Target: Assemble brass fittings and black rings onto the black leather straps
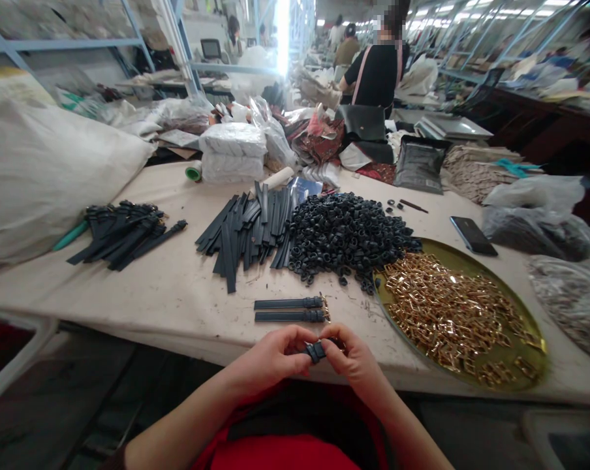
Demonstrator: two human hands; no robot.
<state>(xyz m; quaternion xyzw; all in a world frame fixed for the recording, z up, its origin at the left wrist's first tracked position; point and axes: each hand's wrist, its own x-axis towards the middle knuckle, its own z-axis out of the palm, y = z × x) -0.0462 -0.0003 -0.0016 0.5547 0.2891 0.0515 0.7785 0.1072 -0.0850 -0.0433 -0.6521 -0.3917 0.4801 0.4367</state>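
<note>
Both hands meet at the table's front edge around one dark leather strap. My left hand pinches it from the left, and my right hand grips its other end, where a buckle is mostly hidden by the fingers. Just beyond them lie two finished-looking buckle straps, side by side with gold buckles to the right. Farther off are a pile of flat dark strips and a heap of small dark loops. Gold buckles fill a round yellowish tray on the right.
More buckle straps are stacked at the left, beside a large white sack. A phone and plastic bags sit at the right. Wrapped white packs and scraps line the back. A person is beyond the table.
</note>
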